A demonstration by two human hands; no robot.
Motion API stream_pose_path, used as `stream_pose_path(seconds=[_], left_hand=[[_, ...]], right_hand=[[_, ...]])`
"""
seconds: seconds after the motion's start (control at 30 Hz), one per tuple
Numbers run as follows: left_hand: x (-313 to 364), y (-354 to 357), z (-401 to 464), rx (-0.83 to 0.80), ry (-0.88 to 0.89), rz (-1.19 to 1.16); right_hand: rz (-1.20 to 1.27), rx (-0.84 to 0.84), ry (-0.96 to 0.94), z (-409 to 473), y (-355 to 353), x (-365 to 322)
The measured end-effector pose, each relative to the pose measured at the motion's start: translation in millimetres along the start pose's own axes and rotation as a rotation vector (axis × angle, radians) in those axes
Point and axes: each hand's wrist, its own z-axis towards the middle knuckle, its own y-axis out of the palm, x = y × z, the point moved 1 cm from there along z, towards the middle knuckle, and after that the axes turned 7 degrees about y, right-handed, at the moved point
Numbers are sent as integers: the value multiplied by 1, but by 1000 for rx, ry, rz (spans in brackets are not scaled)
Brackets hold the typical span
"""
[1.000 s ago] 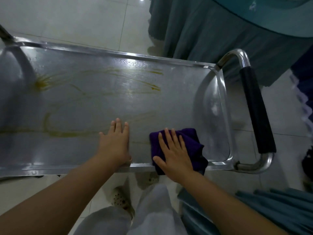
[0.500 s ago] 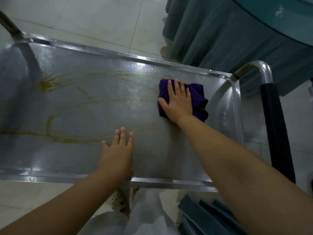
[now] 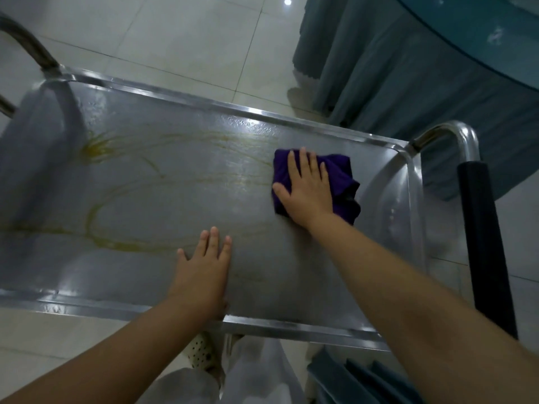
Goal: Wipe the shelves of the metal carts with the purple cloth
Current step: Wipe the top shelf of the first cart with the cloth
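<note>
The metal cart's top shelf (image 3: 163,199) fills the view, streaked with yellowish smears across its left and middle. A folded purple cloth (image 3: 341,182) lies on the shelf near the far right corner. My right hand (image 3: 306,188) presses flat on the cloth with straight, spread fingers. My left hand (image 3: 204,272) rests flat on the bare shelf near the front rim, fingers straight, holding nothing.
The cart's handle with a black grip (image 3: 484,243) runs down the right side; a second metal handle (image 3: 32,45) rises at the far left. A table draped in teal cloth (image 3: 408,68) stands beyond the cart at the right. Pale tiled floor (image 3: 175,39) surrounds it.
My right hand slid the purple cloth from the shelf's near right edge away from me to the far right area. My left hand stayed flat on the shelf.
</note>
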Motion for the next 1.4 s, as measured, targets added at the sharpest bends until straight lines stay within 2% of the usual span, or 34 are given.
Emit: stream_pose_path(seconds=[0.3, 0.43, 0.57, 0.83, 1.07, 1.23, 1.4], left_hand=[[0, 0, -5, 35, 0, 2], [0, 0, -5, 41, 0, -6], [-1, 0, -4, 42, -11, -13], [-5, 3, 1, 27, -11, -69], [-7, 4, 1, 44, -8, -102], [-5, 3, 0, 39, -11, -95], [-7, 5, 1, 59, -14, -90]], right_hand=[[-53, 32, -125, -159, 58, -14], [-70, 25, -135, -190, 67, -17], [-43, 3, -117, -153, 60, -16], [6, 38, -7, -6, 10, -17], [-18, 91, 61, 84, -16, -21], [-40, 76, 10, 66, -12, -20], [-66, -6, -138, -14, 12, -31]])
